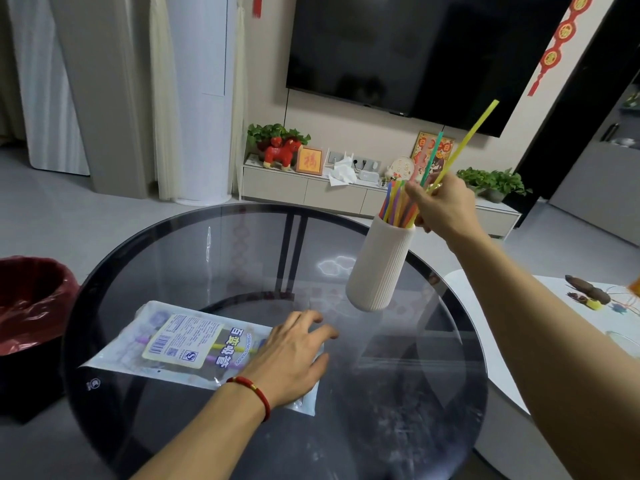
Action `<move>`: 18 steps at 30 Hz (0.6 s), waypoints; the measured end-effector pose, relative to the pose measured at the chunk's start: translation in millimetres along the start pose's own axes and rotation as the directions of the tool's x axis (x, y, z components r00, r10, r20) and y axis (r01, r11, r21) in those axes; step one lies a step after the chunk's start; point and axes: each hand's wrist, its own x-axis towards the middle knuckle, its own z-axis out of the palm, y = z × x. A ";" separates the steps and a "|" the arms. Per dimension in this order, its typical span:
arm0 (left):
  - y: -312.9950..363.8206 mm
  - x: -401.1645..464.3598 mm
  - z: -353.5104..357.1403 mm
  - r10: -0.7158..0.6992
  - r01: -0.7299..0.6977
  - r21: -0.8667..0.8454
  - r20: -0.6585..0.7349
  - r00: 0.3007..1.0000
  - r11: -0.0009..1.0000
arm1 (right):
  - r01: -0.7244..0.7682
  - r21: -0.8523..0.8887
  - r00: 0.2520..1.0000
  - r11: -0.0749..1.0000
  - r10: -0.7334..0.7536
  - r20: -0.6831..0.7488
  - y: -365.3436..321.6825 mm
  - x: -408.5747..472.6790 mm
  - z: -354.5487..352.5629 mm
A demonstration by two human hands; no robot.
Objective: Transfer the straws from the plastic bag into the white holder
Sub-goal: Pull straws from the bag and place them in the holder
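Head view: right hand point(441, 206) raised just above the mouth of the white holder point(379, 268), grip pinching a yellow straw point(467, 138) and a green straw point(433, 155), whose upper ends slant up and right; more coloured straws point(394, 202) stand in the holder. Holder stands on the round glass desk point(398, 410), far right. Left hand point(294, 358) rests flat, grip released, fingers spread, on the plastic bag point(166, 344) lying near the desk's left edge; red bin point(31, 299) on the floor, left.
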 end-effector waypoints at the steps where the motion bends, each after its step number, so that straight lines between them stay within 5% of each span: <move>1: -0.2 0.1 0.0 -0.003 0.003 0.000 0.002 1.000 1.000 | -0.004 0.024 0.998 1.000 0.005 -0.055 -2.9 1.8 -1.4; 5: -0.5 0.2 0.3 -0.018 0.018 0.004 0.008 1.000 1.000 | 0.074 0.013 0.954 0.997 -0.067 -0.293 -9.3 6.3 -4.8; 11: -0.4 0.0 -0.8 -0.013 0.013 -0.001 0.021 1.000 1.000 | 0.049 -0.111 0.997 0.993 -0.056 -0.058 0.5 3.6 2.7; 15: -0.3 -0.2 -1.0 -0.016 0.016 0.000 0.027 1.000 1.000 | 0.116 -0.014 0.952 0.993 -0.115 -0.285 -4.6 3.8 -1.6; 18: -0.8 0.2 -0.4 -0.009 0.009 0.012 0.030 1.000 1.000 | 0.269 -0.097 0.919 0.958 -0.285 -0.272 -9.3 9.5 -6.5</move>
